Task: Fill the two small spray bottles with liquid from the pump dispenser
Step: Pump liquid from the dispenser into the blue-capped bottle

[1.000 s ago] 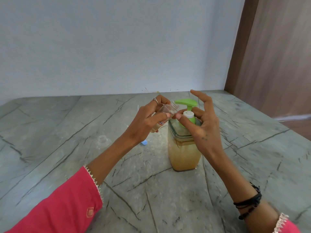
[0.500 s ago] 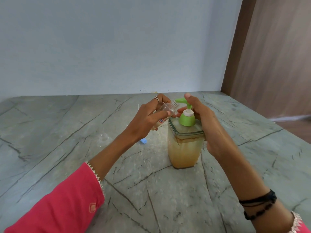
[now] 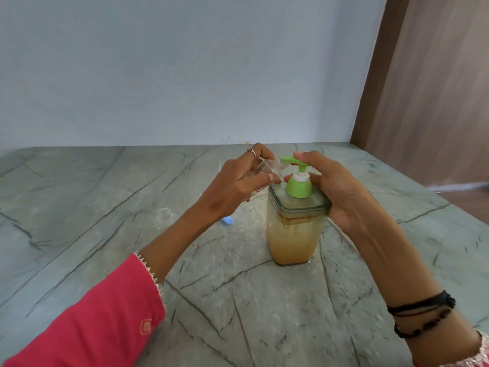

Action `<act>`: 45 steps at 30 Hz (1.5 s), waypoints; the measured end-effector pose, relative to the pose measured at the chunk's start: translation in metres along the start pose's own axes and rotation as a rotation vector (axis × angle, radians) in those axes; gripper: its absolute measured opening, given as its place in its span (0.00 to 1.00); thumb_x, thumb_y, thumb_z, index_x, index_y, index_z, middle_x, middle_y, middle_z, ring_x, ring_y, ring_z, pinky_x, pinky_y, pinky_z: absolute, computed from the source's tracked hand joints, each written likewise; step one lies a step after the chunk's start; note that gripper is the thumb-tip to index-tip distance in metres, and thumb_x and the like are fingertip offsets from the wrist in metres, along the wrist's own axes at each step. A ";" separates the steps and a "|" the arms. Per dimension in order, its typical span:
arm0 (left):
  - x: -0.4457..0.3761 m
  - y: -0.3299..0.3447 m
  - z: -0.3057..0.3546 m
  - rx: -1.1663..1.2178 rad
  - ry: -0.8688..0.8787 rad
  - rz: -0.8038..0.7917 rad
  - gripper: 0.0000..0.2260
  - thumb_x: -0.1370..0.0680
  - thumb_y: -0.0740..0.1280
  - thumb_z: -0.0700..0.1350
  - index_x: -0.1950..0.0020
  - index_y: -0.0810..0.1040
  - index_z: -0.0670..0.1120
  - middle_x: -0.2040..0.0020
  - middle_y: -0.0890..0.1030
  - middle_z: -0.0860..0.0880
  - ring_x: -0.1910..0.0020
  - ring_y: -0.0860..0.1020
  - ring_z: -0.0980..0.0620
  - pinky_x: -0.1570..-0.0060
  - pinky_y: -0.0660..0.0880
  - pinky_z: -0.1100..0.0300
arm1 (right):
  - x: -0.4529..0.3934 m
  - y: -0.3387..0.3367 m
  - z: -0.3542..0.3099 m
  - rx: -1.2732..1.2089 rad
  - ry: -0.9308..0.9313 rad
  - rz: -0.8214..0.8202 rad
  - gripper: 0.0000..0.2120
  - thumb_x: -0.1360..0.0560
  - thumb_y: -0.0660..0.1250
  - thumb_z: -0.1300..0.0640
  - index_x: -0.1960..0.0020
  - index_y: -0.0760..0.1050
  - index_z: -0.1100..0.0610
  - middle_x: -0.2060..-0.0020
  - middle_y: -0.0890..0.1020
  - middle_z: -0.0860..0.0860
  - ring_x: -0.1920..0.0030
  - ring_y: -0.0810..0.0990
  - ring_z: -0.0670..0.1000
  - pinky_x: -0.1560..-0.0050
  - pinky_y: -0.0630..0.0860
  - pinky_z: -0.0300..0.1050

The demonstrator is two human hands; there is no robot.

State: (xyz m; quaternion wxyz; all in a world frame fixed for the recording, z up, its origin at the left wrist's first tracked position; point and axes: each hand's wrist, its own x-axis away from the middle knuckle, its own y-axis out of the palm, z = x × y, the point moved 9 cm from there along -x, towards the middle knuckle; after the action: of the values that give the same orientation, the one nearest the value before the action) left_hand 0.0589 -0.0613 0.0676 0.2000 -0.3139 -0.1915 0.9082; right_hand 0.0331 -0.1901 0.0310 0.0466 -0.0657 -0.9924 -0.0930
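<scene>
A square clear pump dispenser [image 3: 293,234] with yellowish liquid and a green pump head [image 3: 298,181] stands on the marble table. My left hand [image 3: 235,181] grips a small clear spray bottle [image 3: 266,168], tilted with its open neck right under the green nozzle. My right hand [image 3: 333,186] wraps the dispenser's far side, with a fingertip resting on top of the pump head, which stands raised. A second small clear bottle [image 3: 164,215] stands open on the table to the left.
A small blue cap [image 3: 228,220] lies on the grey-green marble table [image 3: 105,207] behind my left wrist. A thin white tube [image 3: 220,166] lies farther back. A pale wall runs along the back and a wooden panel [image 3: 436,88] stands at the right.
My right hand pressed the pump head down half a second ago; now the head has risen again with my finger still on it. My left hand kept the bottle at the nozzle.
</scene>
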 end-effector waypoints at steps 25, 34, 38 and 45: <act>-0.001 0.000 -0.003 0.022 -0.006 0.010 0.14 0.34 0.61 0.57 0.53 0.72 0.52 0.56 0.78 0.35 0.63 0.74 0.35 0.72 0.72 0.53 | -0.002 0.008 -0.001 0.010 -0.017 -0.157 0.12 0.25 0.65 0.49 0.51 0.81 0.56 0.61 0.85 0.53 0.64 0.83 0.49 0.62 0.80 0.39; 0.000 -0.001 -0.003 0.009 0.012 0.016 0.15 0.33 0.62 0.56 0.53 0.73 0.48 0.58 0.80 0.40 0.59 0.76 0.41 0.69 0.73 0.53 | -0.017 0.004 0.000 0.021 -0.042 -0.148 0.10 0.25 0.65 0.52 0.51 0.78 0.59 0.64 0.84 0.54 0.69 0.82 0.50 0.67 0.80 0.40; -0.001 -0.002 -0.003 0.008 0.015 0.019 0.16 0.34 0.62 0.56 0.53 0.73 0.48 0.58 0.79 0.40 0.58 0.76 0.39 0.70 0.73 0.49 | -0.021 0.001 0.002 0.037 -0.062 -0.150 0.12 0.26 0.65 0.52 0.49 0.78 0.60 0.61 0.84 0.55 0.67 0.82 0.51 0.62 0.80 0.42; 0.000 -0.001 -0.004 0.036 -0.010 0.016 0.13 0.33 0.62 0.56 0.54 0.73 0.52 0.57 0.80 0.41 0.62 0.76 0.44 0.70 0.72 0.59 | -0.006 0.005 0.000 0.004 -0.148 -0.185 0.15 0.24 0.64 0.48 0.45 0.78 0.58 0.59 0.85 0.52 0.64 0.83 0.48 0.63 0.80 0.39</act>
State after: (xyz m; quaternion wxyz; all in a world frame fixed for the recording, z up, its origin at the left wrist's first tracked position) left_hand 0.0620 -0.0598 0.0648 0.1974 -0.3072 -0.1736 0.9146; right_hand 0.0399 -0.1858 0.0309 -0.0354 0.0196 -0.9951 -0.0898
